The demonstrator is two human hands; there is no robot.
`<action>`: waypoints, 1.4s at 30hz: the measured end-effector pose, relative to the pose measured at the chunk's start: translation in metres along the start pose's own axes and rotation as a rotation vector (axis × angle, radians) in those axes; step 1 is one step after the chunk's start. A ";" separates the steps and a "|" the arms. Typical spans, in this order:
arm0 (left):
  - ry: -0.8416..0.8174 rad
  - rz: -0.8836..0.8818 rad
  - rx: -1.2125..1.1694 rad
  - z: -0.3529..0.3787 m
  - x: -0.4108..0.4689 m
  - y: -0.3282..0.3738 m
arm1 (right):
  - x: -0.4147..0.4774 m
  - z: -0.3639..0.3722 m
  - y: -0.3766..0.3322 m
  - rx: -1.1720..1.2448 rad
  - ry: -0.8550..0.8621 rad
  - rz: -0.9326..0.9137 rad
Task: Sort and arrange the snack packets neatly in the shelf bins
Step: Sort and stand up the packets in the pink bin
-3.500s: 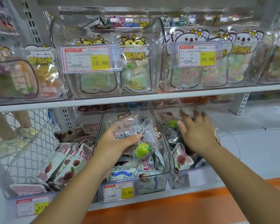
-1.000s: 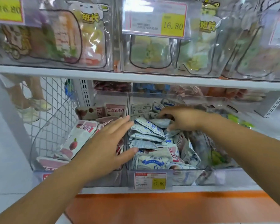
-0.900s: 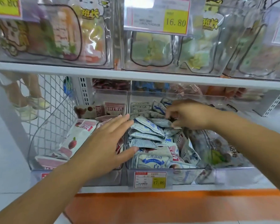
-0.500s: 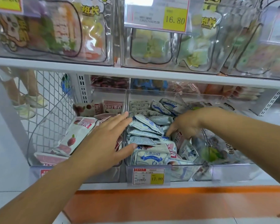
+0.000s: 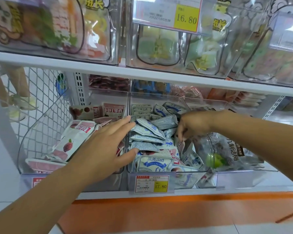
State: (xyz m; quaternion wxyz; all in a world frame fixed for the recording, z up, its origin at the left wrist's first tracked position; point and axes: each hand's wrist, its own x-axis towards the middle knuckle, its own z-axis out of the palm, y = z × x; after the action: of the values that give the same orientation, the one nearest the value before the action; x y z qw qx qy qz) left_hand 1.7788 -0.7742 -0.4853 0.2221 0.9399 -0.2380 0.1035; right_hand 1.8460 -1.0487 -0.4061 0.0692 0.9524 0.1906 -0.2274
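Three clear bins stand side by side on the lower shelf. The middle bin (image 5: 184,180) is heaped with blue-and-white snack packets (image 5: 152,132). The left bin (image 5: 29,137) holds pink-and-white packets (image 5: 73,139). The right bin (image 5: 240,179) holds a clear bag with a green fruit picture (image 5: 223,154). My left hand (image 5: 107,147) lies flat over the wall between the left and middle bins, fingers straight, thumb against the blue packets. My right hand (image 5: 191,125) reaches down into the middle bin's right side, fingertips pinching a red-and-white packet (image 5: 183,146) among the blue ones.
The upper shelf (image 5: 142,73) carries clear bins of candy bags with a 16.80 price tag (image 5: 167,14). A 17.80 tag (image 5: 151,184) hangs on the middle bin's front. A white wire mesh panel (image 5: 37,102) closes the left side. An orange base (image 5: 159,213) runs below.
My right hand has dropped from the back of the blue packet pile to its right edge and pinched a packet there. My left hand has stayed in place.
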 end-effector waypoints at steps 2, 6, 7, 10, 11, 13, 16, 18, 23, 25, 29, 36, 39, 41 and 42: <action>-0.008 -0.009 -0.003 -0.002 0.000 0.002 | -0.006 -0.001 0.000 0.083 0.056 -0.012; -0.010 -0.016 -0.004 -0.004 0.000 0.006 | -0.017 0.004 0.009 0.208 0.330 -0.060; -0.010 -0.023 -0.014 -0.006 0.000 0.009 | -0.022 0.005 0.009 0.305 0.432 -0.070; -0.002 -0.043 -0.097 -0.008 0.003 0.028 | -0.036 0.010 -0.005 0.676 0.793 -0.061; 0.014 -0.038 -0.140 -0.009 0.004 0.037 | -0.040 0.012 -0.016 0.761 0.890 -0.063; 0.038 -0.032 -0.257 -0.008 0.005 0.054 | -0.044 0.017 -0.038 0.957 0.991 -0.084; 0.179 -0.108 -0.554 -0.010 0.005 0.071 | -0.046 0.020 -0.065 1.261 0.913 -0.147; 0.305 -0.236 -0.720 -0.020 0.007 0.070 | -0.045 0.024 -0.066 1.363 0.787 -0.200; 0.428 -0.498 -0.510 -0.045 0.001 0.012 | -0.039 0.050 -0.037 0.581 0.454 -0.034; 0.373 -0.479 -0.132 -0.040 -0.005 0.001 | -0.034 0.055 -0.037 0.263 0.269 -0.012; 0.128 -0.109 0.002 -0.019 -0.011 0.020 | -0.021 0.052 -0.041 0.107 0.118 0.007; -0.036 -0.036 -0.010 -0.016 -0.013 0.011 | -0.009 0.052 -0.033 0.223 0.248 -0.015; -0.016 -0.042 -0.023 -0.016 -0.013 0.015 | -0.026 0.042 -0.028 0.362 0.422 -0.069; 0.013 -0.032 -0.032 -0.018 -0.012 0.019 | -0.040 0.034 -0.025 0.410 0.499 -0.099; 0.037 -0.024 -0.042 -0.018 -0.012 0.021 | -0.047 0.029 -0.024 0.441 0.544 -0.117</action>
State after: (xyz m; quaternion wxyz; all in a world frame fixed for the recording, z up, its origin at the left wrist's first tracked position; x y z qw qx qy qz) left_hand 1.7564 -0.7780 -0.4652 0.2476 0.9356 -0.2245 0.1134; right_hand 1.7860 -1.0483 -0.4118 -0.2044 0.9576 0.2028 -0.0046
